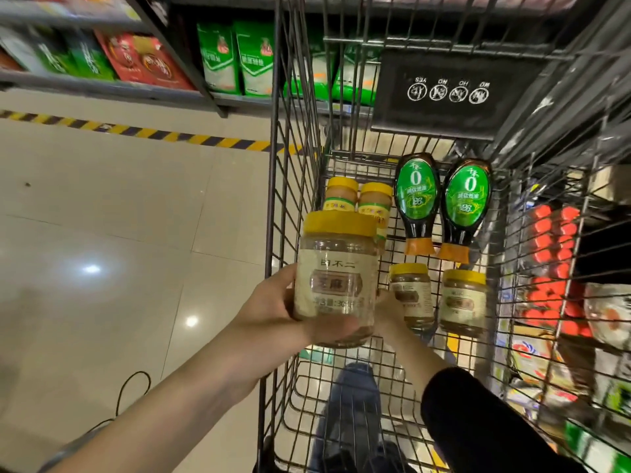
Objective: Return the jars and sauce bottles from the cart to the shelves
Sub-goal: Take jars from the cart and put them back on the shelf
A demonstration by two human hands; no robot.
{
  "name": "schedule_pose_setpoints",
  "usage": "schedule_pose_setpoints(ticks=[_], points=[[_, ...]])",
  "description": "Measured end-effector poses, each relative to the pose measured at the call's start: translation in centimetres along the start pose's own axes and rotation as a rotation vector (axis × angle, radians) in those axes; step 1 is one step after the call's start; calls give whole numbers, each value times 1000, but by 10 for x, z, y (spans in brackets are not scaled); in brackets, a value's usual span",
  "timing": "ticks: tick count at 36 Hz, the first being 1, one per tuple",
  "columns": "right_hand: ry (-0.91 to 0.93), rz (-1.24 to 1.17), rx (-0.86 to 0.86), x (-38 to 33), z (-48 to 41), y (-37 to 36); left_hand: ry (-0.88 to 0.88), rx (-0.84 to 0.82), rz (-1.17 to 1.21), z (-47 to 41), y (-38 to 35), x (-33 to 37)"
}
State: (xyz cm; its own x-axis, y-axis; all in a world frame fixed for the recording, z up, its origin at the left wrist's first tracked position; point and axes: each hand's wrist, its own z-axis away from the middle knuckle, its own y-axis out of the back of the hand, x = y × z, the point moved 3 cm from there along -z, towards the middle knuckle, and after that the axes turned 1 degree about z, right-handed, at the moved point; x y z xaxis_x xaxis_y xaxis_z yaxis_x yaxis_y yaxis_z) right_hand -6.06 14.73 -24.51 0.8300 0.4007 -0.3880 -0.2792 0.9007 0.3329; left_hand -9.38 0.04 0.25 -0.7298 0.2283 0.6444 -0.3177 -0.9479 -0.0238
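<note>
The left hand [273, 310] is gripping one jar [336, 281] above the cart [273, 199] while the right hand [389, 310], its grip hidden, is reaching to a second jar [415, 295], likely before shelving both.

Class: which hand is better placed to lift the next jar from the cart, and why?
Right. The right hand is down inside the cart beside a yellow-lidded jar; the left hand grips a large jar.

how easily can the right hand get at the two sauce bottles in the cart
Probably easily: the right hand is inside the cart beside a jar, and the sauce bottles lie uncovered just beyond it. The left hand holds the big jar off to the side.
</note>
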Motion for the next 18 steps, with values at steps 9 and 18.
schedule_pose_setpoints(ticks=[9, 18], points=[[121, -151, -118, -22, 80, 47, -23, 64, -93, 31, -3, 3], [429, -448, -34, -38, 203, 143, -200, 53, -200, 93, -39, 29]])
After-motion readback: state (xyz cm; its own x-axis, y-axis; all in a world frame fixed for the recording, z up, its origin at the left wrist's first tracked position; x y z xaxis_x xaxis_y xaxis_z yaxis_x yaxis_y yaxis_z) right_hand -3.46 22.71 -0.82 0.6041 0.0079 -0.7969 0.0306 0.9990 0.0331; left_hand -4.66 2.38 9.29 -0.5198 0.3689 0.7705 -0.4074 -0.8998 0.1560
